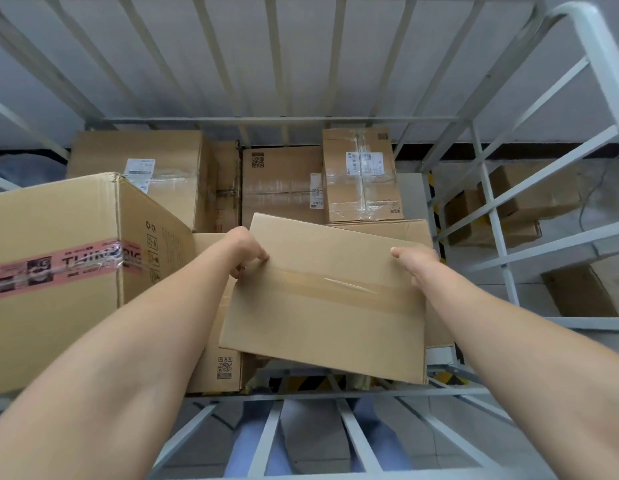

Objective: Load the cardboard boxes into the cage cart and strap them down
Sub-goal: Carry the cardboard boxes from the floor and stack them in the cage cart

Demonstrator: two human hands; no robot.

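I hold a plain taped cardboard box (328, 299) inside the white cage cart (287, 121), above its lower right area. My left hand (247, 249) grips the box's left edge, thumb on top. Its right edge sits in the grip of my right hand (413, 263). The box tilts slightly and hangs over other boxes. A large box with pink tape (58, 271) fills the cart's left side. At the back stand a labelled box (141, 161), a box with a QR code (280, 185) and a taped upright box (361, 174).
The cart's near rail (301, 396) crosses below the held box, with vertical bars under it. More cardboard boxes (502, 209) lie on the floor outside the cart's right wall. My legs in blue trousers (256, 441) show through the bars.
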